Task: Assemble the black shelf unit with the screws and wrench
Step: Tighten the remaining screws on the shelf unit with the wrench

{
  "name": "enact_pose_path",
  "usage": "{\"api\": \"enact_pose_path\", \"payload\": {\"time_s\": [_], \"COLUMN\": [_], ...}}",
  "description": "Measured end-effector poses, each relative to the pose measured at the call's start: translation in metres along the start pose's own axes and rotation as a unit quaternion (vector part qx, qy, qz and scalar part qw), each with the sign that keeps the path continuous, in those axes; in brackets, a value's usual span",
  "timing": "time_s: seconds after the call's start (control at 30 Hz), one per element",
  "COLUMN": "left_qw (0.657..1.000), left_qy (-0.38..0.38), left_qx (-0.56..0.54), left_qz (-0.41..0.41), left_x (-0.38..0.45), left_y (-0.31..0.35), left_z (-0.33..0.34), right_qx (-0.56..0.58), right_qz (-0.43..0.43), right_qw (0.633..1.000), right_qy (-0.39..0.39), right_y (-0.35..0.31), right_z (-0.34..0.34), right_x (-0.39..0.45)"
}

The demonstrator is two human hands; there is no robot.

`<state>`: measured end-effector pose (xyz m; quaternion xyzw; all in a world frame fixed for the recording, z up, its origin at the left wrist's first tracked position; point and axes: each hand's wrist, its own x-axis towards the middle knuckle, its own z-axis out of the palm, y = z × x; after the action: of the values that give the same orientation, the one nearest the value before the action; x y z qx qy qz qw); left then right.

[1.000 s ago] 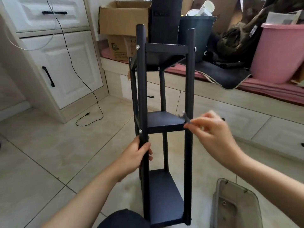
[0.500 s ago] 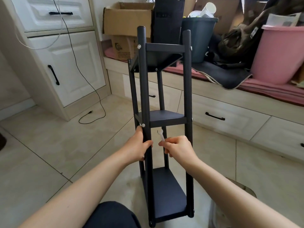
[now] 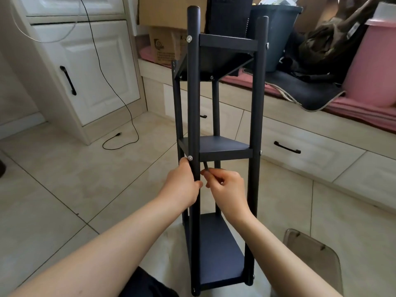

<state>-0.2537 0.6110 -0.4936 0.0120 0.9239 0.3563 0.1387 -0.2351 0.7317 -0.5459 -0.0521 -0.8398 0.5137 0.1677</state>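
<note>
Head view shows the black shelf unit standing upright on the tiled floor with 3 shelves between 4 posts, silver screws at the joints. Left hand grips the near-left post just below the middle shelf, while right hand pinches a slim dark wrench beside that post. A clear plastic tray lies at lower right, a pink tub on the bench behind.
</note>
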Motion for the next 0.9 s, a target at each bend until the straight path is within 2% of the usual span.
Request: {"api": "enact_pose_path", "payload": {"time_s": [0.2,0.4,0.6,0.9], "left_qw": [0.999,0.997,0.997,0.997], "left_qy": [0.002,0.004,-0.001,0.009], "left_qx": [-0.053,-0.07,-0.077,-0.074], "left_qz": [-0.005,0.008,0.017,0.025], "left_x": [0.0,-0.001,-0.002,0.005], "left_y": [-0.002,-0.006,-0.008,-0.014], "left_z": [-0.001,-0.001,0.0,0.003], "right_qx": [-0.012,0.017,0.046,0.121], "right_qz": [-0.045,-0.038,-0.04,-0.029], "right_qw": [0.999,0.999,0.998,0.992], "right_qy": [0.024,0.003,0.027,-0.019], "right_y": [0.002,0.005,0.021,0.023], "right_z": [0.004,0.008,0.025,0.038], "right_x": [-0.002,0.0,0.004,0.017]}}
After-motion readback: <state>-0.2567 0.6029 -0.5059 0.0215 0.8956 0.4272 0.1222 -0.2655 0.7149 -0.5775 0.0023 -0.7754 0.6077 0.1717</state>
